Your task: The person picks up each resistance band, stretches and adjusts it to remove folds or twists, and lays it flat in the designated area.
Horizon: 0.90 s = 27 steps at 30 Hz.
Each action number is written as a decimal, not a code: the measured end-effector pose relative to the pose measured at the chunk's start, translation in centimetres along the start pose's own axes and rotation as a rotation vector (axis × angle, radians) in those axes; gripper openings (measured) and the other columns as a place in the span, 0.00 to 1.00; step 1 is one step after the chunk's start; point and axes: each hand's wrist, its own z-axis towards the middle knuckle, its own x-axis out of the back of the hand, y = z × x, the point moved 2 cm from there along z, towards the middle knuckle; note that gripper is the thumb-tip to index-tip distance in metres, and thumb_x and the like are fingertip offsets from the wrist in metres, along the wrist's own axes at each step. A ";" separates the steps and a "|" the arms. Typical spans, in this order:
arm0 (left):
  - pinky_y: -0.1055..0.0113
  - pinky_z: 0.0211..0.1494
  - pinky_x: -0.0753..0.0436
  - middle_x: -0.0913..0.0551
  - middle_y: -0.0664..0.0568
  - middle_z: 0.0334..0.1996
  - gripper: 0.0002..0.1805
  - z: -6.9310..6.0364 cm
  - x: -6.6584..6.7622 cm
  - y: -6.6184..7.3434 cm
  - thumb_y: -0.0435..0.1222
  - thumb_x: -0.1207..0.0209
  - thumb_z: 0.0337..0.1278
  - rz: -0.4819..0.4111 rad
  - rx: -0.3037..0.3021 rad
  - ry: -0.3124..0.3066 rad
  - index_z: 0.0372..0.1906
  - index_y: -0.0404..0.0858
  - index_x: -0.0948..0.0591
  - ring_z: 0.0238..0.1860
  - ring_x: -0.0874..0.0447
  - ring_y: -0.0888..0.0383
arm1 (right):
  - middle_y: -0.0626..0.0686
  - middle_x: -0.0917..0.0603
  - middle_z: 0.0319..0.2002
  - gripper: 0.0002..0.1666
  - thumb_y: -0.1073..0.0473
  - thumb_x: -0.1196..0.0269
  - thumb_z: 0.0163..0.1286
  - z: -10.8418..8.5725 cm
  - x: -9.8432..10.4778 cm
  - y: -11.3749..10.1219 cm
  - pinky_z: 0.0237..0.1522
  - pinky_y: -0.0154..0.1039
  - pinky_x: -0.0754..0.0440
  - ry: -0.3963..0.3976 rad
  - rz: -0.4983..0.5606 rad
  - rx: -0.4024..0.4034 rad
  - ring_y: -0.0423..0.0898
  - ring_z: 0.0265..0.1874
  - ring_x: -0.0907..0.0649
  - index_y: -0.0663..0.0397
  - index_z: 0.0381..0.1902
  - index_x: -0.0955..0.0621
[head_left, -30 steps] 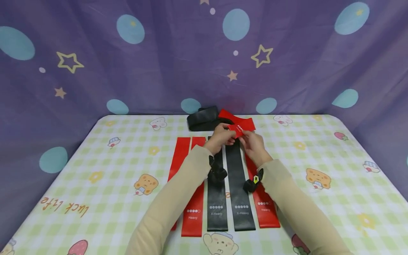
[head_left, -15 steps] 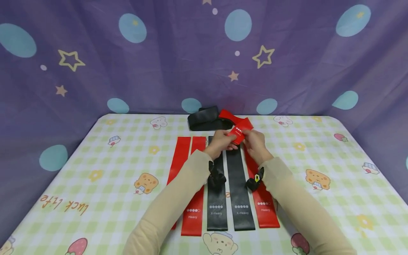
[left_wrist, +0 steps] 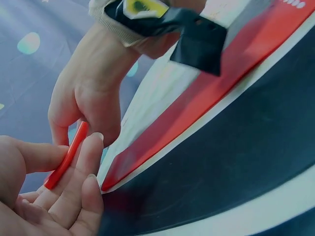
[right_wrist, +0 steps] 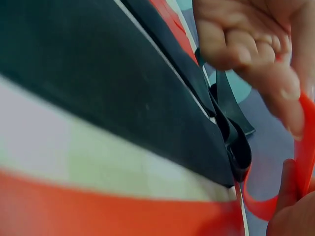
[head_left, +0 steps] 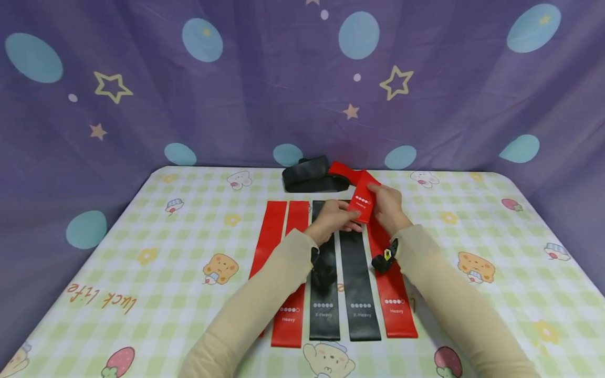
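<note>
Both hands hold a red resistance band [head_left: 362, 202] marked "Heavy", above the far ends of the laid-out bands. My left hand [head_left: 332, 218] pinches its lower end between thumb and fingers; in the left wrist view the band [left_wrist: 67, 160] appears edge-on in that pinch. Higher up, at the band's right edge, my right hand [head_left: 388, 206] grips it. The far part of the loop trails back toward a coiled black band [head_left: 307, 176]. In the right wrist view the red loop [right_wrist: 306, 142] runs between both hands.
Below the hands, flat bands lie side by side: two red ones at left [head_left: 268, 236], two black "X-Heavy" ones [head_left: 360, 273] in the middle, and a red one [head_left: 399, 317] at right. A checked cloth [head_left: 189, 310] covers the table. A purple curtain [head_left: 264, 94] hangs behind.
The red band has turned more upright, and more of its label shows. My right hand has shifted up the band's edge, while my left hand has come slightly lower. The flat bands stay put.
</note>
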 end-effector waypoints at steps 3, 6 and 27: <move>0.73 0.30 0.18 0.13 0.39 0.35 0.17 -0.4 -0.2 -0.2 0.36 0.39 0.59 0.006 0.013 -0.002 0.49 0.31 0.25 0.24 0.13 0.58 | 0.45 0.26 0.36 0.22 0.63 0.43 0.66 0.4 0.3 -0.2 0.50 0.32 0.24 0.014 -0.014 -0.006 0.38 0.34 0.25 0.64 0.56 0.28; 0.73 0.32 0.17 0.12 0.41 0.34 0.15 -0.8 -0.4 -0.3 0.37 0.39 0.60 0.014 0.019 -0.018 0.47 0.32 0.24 0.25 0.12 0.57 | 0.45 0.26 0.36 0.16 0.62 0.42 0.66 0.6 0.6 -0.4 0.49 0.32 0.24 0.026 -0.024 -0.015 0.39 0.35 0.25 0.62 0.51 0.26; 0.71 0.31 0.17 0.13 0.36 0.35 0.12 -3.1 -0.9 -1.7 0.34 0.39 0.59 -0.027 -0.032 -0.098 0.44 0.30 0.23 0.27 0.11 0.53 | 0.44 0.25 0.12 0.14 0.70 0.43 0.63 0.9 1.4 -3.1 0.21 0.27 0.25 -0.007 0.152 0.010 0.37 0.14 0.26 0.55 0.18 0.24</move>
